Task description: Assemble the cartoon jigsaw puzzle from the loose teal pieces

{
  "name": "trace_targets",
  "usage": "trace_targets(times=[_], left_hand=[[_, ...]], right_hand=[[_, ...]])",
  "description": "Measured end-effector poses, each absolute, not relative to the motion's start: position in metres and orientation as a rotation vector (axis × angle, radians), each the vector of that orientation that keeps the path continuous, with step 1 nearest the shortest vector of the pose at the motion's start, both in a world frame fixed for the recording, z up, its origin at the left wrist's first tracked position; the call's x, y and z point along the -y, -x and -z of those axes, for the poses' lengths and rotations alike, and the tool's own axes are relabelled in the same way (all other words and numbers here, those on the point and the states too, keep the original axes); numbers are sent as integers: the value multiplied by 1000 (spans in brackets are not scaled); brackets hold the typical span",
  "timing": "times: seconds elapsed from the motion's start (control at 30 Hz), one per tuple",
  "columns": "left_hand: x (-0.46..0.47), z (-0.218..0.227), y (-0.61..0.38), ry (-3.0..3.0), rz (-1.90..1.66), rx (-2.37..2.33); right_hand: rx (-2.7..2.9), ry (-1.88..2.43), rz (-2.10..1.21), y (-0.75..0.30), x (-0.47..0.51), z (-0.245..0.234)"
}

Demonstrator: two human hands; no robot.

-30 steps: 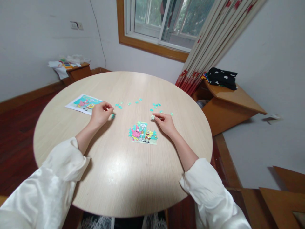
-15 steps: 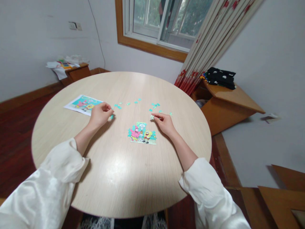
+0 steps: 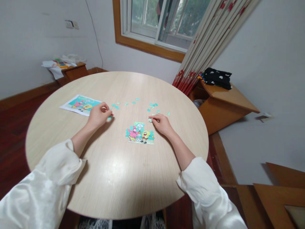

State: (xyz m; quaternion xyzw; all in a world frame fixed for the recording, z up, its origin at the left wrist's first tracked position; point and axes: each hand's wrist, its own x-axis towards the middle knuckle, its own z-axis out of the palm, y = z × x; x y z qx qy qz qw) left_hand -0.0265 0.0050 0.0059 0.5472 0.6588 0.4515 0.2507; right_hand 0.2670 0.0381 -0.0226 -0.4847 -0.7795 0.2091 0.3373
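A partly joined jigsaw puzzle point(image 3: 140, 133) with pink, white and yellow cartoon figures lies on the round table. Just beyond its upper right corner, my right hand point(image 3: 162, 123) pinches a pale green puzzle piece point(image 3: 150, 120) between thumb and fingers. To the left of the puzzle, my left hand point(image 3: 98, 114) has its fingers closed on a small teal puzzle piece point(image 3: 109, 117), mostly covered by the fingertips. Behind the left hand lies a printed reference picture point(image 3: 79, 105) of the same figures, its right corner hidden by the hand.
Loose teal pieces point(image 3: 115, 106) lie scattered behind the puzzle, and another cluster point(image 3: 153, 105) sits further right. The round wooden table point(image 3: 114, 178) has a wall and window behind it. A wooden cabinet point(image 3: 228, 101) with dark cloth stands at the right.
My right hand has lowered the pale green piece slightly and turned it. My left hand stays nearly in place with its piece. The whole view has shifted a little.
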Motion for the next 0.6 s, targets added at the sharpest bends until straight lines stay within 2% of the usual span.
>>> trace_targets(times=[0.37, 0.6], left_hand=[[-7, -8, 22, -1497, -1216, -1940], [-5, -9, 22, -1505, -1200, -1935]], right_hand=[[1954, 1312, -402, -283, -51, 27], [1859, 1487, -320, -290, -55, 27]])
